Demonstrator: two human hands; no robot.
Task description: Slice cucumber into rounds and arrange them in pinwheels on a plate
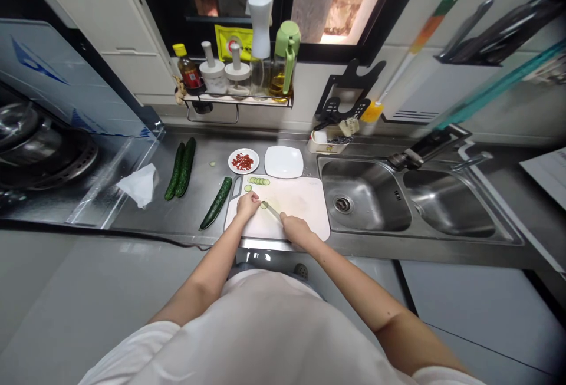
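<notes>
Pale green cucumber stub (264, 204) — pinned by left hand (246, 204), knife (273, 211) gripped in right hand (295, 229).

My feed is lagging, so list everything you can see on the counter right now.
cutting board: 1, white, counter left of the sink
cucumber slices: several, green, board's far edge
whole cucumbers: 3, dark green, counter left of the board
chilli plate: 1, white with red pieces, behind the board
empty plate: 1, white, beside the chilli plate
tissue: 1, white, near the stove
condiment rack: 1, holds bottles and jars, on the wall
sink: 1, steel, two basins, right
left hand: holds down a cucumber piece on the board
right hand: grips a knife
</notes>
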